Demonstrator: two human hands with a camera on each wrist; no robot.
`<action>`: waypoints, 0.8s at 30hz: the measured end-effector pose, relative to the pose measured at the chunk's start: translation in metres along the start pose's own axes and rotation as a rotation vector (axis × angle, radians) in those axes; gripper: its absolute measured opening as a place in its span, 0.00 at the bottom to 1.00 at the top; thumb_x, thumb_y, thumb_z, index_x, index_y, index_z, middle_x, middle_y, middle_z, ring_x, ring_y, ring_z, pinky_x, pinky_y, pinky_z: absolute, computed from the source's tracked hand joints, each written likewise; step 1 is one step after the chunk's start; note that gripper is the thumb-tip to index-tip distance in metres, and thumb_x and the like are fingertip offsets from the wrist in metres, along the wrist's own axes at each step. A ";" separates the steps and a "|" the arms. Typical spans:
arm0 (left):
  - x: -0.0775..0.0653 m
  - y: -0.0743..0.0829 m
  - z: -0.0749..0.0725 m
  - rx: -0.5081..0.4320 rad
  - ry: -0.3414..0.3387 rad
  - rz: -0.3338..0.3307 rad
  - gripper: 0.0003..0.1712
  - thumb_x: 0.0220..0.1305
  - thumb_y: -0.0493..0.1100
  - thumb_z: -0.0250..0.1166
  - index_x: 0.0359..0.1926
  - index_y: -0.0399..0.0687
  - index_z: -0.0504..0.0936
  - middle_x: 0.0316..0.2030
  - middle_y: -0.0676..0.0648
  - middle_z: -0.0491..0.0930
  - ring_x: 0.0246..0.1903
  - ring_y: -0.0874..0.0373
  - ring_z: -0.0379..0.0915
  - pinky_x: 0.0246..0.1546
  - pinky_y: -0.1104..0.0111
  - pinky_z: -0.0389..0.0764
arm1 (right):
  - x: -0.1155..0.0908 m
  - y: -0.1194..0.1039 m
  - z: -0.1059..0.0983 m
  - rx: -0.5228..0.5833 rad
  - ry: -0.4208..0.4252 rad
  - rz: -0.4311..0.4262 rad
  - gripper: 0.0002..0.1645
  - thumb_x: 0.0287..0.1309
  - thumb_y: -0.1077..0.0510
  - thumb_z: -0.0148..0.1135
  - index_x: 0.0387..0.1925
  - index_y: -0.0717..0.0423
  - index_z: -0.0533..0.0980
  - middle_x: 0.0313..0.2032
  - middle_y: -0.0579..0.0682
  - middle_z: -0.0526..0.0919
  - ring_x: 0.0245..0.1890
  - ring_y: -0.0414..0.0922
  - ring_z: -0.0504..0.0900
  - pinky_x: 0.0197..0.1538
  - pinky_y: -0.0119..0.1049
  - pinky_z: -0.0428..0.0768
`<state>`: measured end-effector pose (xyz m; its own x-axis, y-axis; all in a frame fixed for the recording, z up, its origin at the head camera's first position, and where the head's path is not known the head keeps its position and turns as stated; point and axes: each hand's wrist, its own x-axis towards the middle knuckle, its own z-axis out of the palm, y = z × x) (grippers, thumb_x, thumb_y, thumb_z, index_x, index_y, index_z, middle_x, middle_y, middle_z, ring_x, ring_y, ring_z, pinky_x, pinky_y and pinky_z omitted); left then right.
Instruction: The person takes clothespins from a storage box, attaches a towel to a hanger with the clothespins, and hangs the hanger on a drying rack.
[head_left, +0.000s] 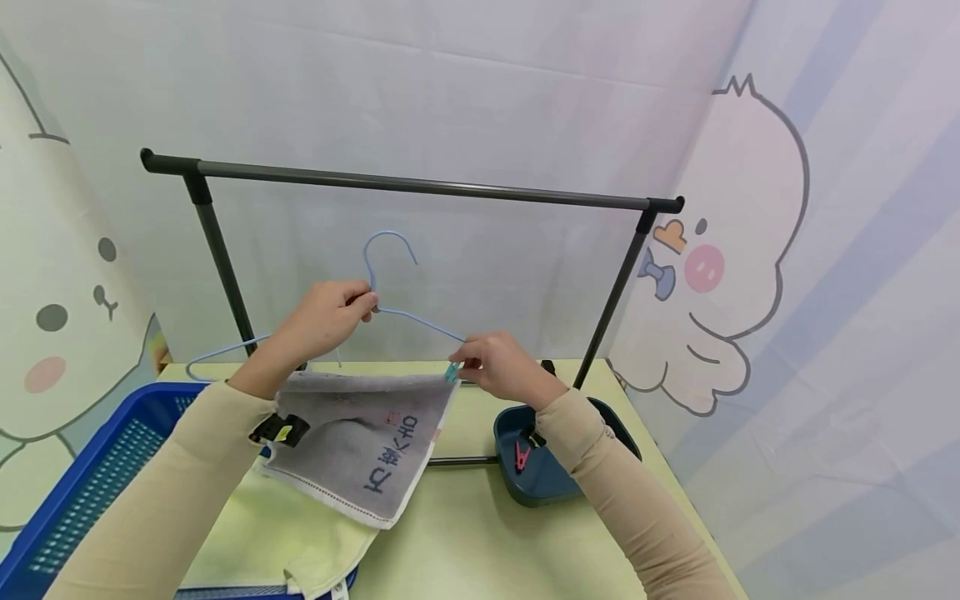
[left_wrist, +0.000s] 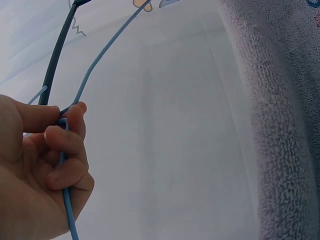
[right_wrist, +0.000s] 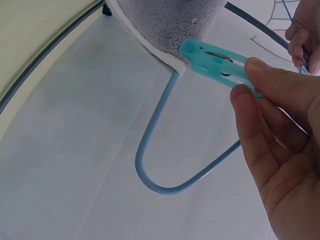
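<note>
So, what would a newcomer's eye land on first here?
Probably the gray towel with dark lettering, draped on the blue hanger at the centre, which the left hand grips just below its hook. Next, the teal clip pinched by the right hand at the towel's upper right corner. Then the dark rack behind, and the blue basket at lower left.

The grey towel bears dark lettering, not clearly legible.

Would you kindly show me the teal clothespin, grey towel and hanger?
Teal clothespin (right_wrist: 211, 64), right wrist view: body's middle.
Grey towel (head_left: 352, 442), head view: its printed face.
Hanger (right_wrist: 167, 190), right wrist view: curved end.
</note>
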<state>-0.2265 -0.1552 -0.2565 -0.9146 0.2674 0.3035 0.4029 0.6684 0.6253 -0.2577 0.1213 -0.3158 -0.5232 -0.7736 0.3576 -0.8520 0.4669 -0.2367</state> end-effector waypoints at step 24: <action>-0.001 0.004 -0.014 0.000 0.026 0.016 0.13 0.71 0.42 0.52 0.38 0.39 0.80 0.33 0.42 0.79 0.26 0.51 0.63 0.26 0.63 0.64 | -0.021 0.012 0.000 -0.011 0.196 0.001 0.20 0.55 0.68 0.64 0.51 0.60 0.76 0.42 0.51 0.78 0.34 0.40 0.78 0.37 0.32 0.77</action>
<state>-0.2236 -0.1623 -0.2440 -0.9069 0.2595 0.3321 0.4172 0.6640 0.6205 -0.2568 0.1427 -0.3257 -0.5159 -0.6753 0.5271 -0.8513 0.4730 -0.2271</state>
